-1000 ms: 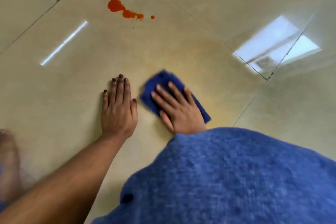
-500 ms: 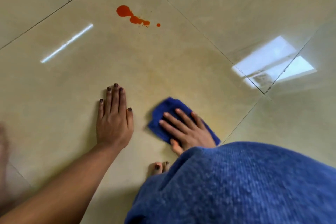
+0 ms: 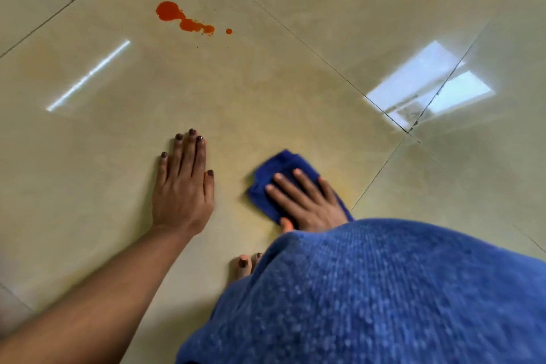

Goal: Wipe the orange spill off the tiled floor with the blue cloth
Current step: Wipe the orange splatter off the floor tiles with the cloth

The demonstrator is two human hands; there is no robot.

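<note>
Indoor room, likely home: glossy beige floor tiles (image 3: 266, 91).

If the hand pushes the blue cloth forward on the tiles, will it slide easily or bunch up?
The blue cloth looks soft and already rumpled, so it probably bunches unless pressed flat. The floor is glossy, so it likely slides easily under the right hand.

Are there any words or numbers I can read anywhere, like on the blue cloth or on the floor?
None: no words, numbers or signs show anywhere.
The blue cloth under the right hand is plain.
The tiled floor has only orange spill and bright reflections.
The blue knitted sleeve has no label.
</note>
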